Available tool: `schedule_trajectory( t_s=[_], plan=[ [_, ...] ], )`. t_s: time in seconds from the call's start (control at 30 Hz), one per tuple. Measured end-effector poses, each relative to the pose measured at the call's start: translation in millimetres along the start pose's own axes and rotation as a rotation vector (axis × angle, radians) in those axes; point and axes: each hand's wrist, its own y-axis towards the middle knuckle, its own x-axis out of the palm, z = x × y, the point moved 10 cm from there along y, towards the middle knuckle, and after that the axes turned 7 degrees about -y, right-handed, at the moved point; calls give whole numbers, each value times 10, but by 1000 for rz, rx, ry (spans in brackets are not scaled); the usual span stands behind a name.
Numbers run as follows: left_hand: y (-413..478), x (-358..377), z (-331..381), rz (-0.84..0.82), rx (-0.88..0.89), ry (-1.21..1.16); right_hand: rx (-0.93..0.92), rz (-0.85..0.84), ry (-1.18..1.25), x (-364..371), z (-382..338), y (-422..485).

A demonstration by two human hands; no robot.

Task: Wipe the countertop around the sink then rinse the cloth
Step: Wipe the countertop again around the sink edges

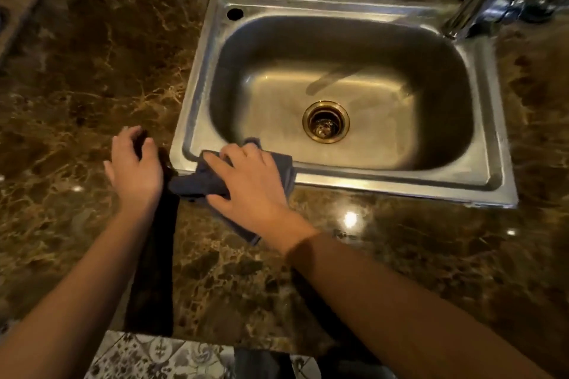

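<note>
The right hand (246, 181), fingers straight, presses the dark blue-grey cloth (197, 183) onto the near-left rim of the steel sink (369, 186) — likely spreading pressure for wiping — while the left hand (135, 166) hovers empty, loosely curled.

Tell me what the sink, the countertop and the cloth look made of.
Sink: probably stainless steel, brushed; grey metal with soft reflections. Countertop: polished brown marble or a lookalike; pale veins, glossy light spots. Cloth: soft dark blue-grey fabric, matte; it folds and bunches.
</note>
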Motion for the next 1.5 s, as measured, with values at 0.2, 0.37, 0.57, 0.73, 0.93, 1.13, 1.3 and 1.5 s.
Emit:
schedule_trajectory(
  t_s=[0.2, 0.37, 0.57, 0.73, 0.93, 1.13, 1.3, 1.5],
  plan=[
    [-758, 950, 1208, -213, 370, -53, 163, -15, -37, -523, 1388, -1068],
    [-1333, 1664, 1384, -406, 532, 403, 493, -9, -205, -1025, 2633, -2163],
    [-1293, 1618, 1413, -446, 481, 499, 502, 56, -177, -920, 2390, -1732],
    [-1305, 1595, 1471, -371, 518, 486, 435, -553, 31, -83, 1921, -688],
    [-1311, 1583, 1506, -318, 568, 486, 318, -714, 182, 170, 1787, -535],
    [-1304, 1641, 1429, -427, 505, 420, 192, -240, -6, -696, 2298, -1390],
    [-1303, 1694, 1358, -506, 506, 437, 464, -262, -139, -802, 2816, -2133],
    [-1360, 1651, 1387, -531, 580, 465, 691, -70, -346, -958, 3702, -1221]
  ],
)
